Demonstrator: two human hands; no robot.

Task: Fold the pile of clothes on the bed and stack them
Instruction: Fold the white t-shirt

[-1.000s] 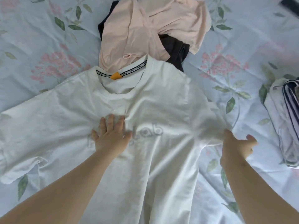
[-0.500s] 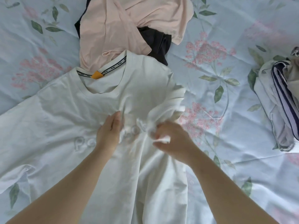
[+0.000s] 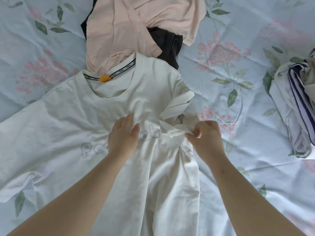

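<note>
A white T-shirt (image 3: 64, 126) lies front up on the bed, collar away from me, with an orange tag at the neck. My left hand (image 3: 123, 135) presses flat on its chest beside the raised lettering. My right hand (image 3: 205, 138) pinches the bunched right sleeve, which is folded inward over the shirt's right side. Beyond the collar lie a crumpled pink garment (image 3: 136, 28) and a dark garment (image 3: 167, 45) partly under it.
The bed carries a pale blue floral sheet (image 3: 238, 79). At the right edge sits a folded stack of clothes (image 3: 296, 106) with dark and lilac stripes. The shirt's left sleeve spreads out toward the left edge.
My right hand gripped the right sleeve and carried it inward over the shirt's chest, then drew back a little to the right. My left hand stayed pressed on the chest.
</note>
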